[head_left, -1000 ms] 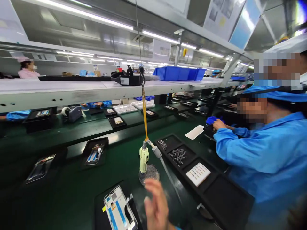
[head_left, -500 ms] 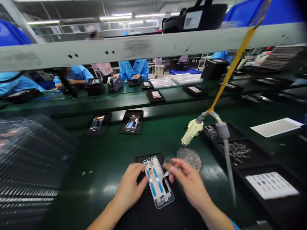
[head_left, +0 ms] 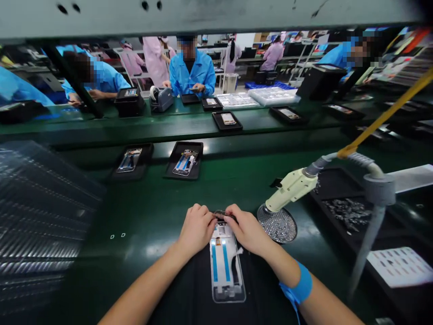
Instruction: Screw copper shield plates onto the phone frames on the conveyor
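Here, both forearms reach forward and inward, and the left hand and right hand curl toward each other, their fingertips pinching a small dark part, too small to identify. Just below the hands, a white phone frame with two blue strips lies lengthwise on a black tray. A blue wrist strap circles the right wrist. Beyond the right hand, a pale yellow electric screwdriver hangs tilted over a round perforated metal dish. Farther right is a black compartment tray holding small dark screws. Left of the hands, a stack of clear plastic trays rests beside the green workbench.
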`<action>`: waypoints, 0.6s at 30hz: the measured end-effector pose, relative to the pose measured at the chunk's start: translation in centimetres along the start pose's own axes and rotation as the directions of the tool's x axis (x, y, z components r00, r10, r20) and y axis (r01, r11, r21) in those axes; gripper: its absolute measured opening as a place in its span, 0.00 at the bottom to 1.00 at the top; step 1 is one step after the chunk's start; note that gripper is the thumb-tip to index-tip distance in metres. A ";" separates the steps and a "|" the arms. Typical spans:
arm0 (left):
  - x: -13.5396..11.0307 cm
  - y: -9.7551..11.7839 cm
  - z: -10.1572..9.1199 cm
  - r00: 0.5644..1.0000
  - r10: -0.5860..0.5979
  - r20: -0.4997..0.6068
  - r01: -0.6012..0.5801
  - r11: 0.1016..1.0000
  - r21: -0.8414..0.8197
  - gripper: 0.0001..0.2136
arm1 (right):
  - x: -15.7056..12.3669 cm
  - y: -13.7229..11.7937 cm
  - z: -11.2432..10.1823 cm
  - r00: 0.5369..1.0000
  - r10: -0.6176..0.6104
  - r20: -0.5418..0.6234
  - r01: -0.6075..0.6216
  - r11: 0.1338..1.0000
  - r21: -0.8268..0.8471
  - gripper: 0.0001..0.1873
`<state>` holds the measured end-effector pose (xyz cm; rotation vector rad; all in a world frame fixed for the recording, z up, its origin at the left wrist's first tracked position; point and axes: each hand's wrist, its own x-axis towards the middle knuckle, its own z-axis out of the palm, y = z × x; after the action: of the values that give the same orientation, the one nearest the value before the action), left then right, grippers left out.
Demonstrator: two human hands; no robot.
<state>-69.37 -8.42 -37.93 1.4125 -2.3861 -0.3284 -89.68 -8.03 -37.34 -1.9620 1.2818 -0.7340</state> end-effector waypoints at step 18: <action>-3.2 5.3 2.7 0.988 0.146 0.040 -0.140 0.981 -0.138 0.06 | -1.5 0.6 -0.1 0.945 0.291 -0.150 -0.192 0.864 0.465 0.15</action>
<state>-73.29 -2.99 -38.96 1.1794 -2.4387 -0.4819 -90.63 -6.85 -37.89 -1.3510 1.3156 -1.0287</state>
